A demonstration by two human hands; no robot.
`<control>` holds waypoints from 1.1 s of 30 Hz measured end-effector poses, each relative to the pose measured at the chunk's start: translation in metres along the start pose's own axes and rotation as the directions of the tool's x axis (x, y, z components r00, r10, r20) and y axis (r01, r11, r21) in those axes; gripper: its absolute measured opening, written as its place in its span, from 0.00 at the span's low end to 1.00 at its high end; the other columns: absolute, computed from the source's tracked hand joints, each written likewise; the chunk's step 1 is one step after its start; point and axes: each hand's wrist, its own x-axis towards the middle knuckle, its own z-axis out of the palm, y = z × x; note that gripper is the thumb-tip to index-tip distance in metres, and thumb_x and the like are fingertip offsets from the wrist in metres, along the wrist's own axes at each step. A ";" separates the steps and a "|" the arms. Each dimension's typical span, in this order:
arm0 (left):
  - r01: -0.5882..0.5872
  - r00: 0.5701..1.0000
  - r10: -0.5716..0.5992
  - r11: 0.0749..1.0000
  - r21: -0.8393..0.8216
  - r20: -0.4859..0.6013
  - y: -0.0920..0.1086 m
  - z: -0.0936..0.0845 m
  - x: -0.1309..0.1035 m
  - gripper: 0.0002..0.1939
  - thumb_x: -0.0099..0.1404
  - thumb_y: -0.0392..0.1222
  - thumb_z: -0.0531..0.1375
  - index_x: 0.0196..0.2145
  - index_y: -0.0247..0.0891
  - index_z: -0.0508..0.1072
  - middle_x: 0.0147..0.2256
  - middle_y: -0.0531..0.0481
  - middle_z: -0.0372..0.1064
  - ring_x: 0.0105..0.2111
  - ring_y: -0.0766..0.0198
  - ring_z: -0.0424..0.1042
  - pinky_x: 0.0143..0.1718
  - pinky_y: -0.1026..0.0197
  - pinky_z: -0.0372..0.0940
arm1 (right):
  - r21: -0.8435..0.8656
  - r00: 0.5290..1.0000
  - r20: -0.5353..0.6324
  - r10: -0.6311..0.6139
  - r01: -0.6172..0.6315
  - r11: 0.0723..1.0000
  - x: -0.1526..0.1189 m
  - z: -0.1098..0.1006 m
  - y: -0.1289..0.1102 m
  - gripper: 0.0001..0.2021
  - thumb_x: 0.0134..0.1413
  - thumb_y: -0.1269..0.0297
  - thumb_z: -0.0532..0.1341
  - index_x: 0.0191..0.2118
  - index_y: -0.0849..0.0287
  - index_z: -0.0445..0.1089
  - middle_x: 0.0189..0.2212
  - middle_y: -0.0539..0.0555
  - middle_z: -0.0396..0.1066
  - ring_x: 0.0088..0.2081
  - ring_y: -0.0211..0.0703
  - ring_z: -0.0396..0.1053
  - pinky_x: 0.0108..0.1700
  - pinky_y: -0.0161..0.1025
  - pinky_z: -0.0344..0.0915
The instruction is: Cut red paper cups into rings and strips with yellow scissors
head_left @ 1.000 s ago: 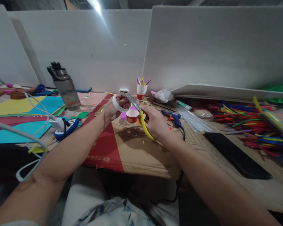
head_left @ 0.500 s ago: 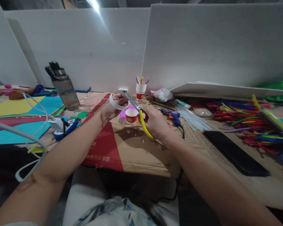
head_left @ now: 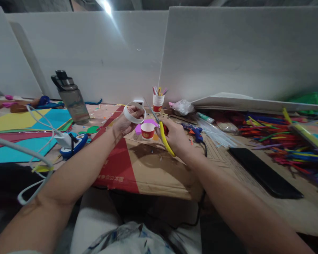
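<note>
My left hand (head_left: 128, 118) is closed on a white paper ring (head_left: 134, 121), a band that looks like a cup rim, held above the cardboard. In my right hand (head_left: 173, 134) is a pair of scissors (head_left: 163, 135) with yellow handles, its blades pointing up and away to the left. The blades stand just right of the ring, apart from it. Below and between my hands a short red-and-white paper cup (head_left: 147, 131) sits upright, with a purple paper piece (head_left: 138, 129) behind it.
Behind stands a cup stack with pens (head_left: 158, 100). To the right lie a blue glue gun (head_left: 196, 132), a black phone (head_left: 265, 171) and many pipe cleaners (head_left: 270, 130). Leftward are a water bottle (head_left: 73, 100), coloured paper (head_left: 18, 150) and a white cable (head_left: 16, 143).
The scissors have moved back from the ring, to the right, and their blades now point more upward. My left hand keeps the ring in nearly the same place.
</note>
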 end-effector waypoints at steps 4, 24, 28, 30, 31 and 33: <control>-0.176 0.979 0.179 0.984 0.042 -0.100 -0.004 0.007 -0.003 0.17 0.53 0.42 0.72 0.32 0.38 0.66 0.25 0.55 0.71 0.22 0.70 0.70 0.25 0.67 0.63 | 0.202 0.980 -0.018 0.199 -0.191 0.961 0.002 0.004 0.003 0.15 0.57 0.48 0.61 0.32 0.56 0.66 0.24 0.49 0.65 0.26 0.39 0.60 0.29 0.37 0.57; -0.034 0.999 0.036 0.961 0.274 -0.003 -0.015 0.031 -0.020 0.15 0.50 0.44 0.71 0.30 0.34 0.73 0.25 0.51 0.73 0.23 0.68 0.71 0.28 0.65 0.66 | 0.560 0.947 -0.043 0.319 -0.242 0.793 0.003 0.010 -0.007 0.14 0.49 0.55 0.66 0.39 0.54 0.65 0.26 0.48 0.67 0.23 0.37 0.64 0.23 0.37 0.65; -0.048 0.996 0.070 0.944 0.328 -0.055 -0.017 0.023 -0.015 0.14 0.50 0.44 0.71 0.29 0.34 0.73 0.24 0.51 0.72 0.21 0.69 0.69 0.26 0.65 0.64 | 0.700 0.919 0.066 0.388 -0.320 0.638 0.003 0.011 -0.008 0.15 0.53 0.53 0.64 0.41 0.53 0.63 0.19 0.43 0.60 0.16 0.34 0.59 0.16 0.34 0.59; -0.077 0.991 0.112 0.924 0.374 -0.073 -0.014 0.020 -0.014 0.14 0.51 0.45 0.71 0.28 0.34 0.73 0.22 0.52 0.71 0.20 0.69 0.68 0.24 0.65 0.63 | 0.731 0.900 0.059 0.431 -0.333 0.595 0.003 0.011 -0.009 0.16 0.53 0.50 0.65 0.41 0.53 0.63 0.19 0.42 0.60 0.15 0.34 0.58 0.15 0.34 0.58; -0.084 0.988 0.128 0.912 0.401 -0.085 -0.012 0.020 -0.015 0.14 0.51 0.46 0.71 0.28 0.35 0.72 0.21 0.53 0.70 0.19 0.69 0.68 0.24 0.65 0.63 | 0.742 0.892 0.048 0.449 -0.332 0.582 0.004 0.011 -0.009 0.17 0.53 0.49 0.65 0.41 0.52 0.62 0.19 0.42 0.60 0.15 0.33 0.57 0.15 0.33 0.59; -0.086 0.979 0.165 0.872 0.482 -0.123 -0.009 0.020 -0.016 0.14 0.52 0.45 0.71 0.27 0.35 0.72 0.19 0.54 0.68 0.17 0.70 0.65 0.21 0.66 0.60 | 0.760 0.887 0.026 0.460 -0.317 0.568 0.005 0.009 -0.010 0.18 0.53 0.46 0.64 0.41 0.52 0.62 0.20 0.42 0.60 0.15 0.32 0.57 0.16 0.33 0.59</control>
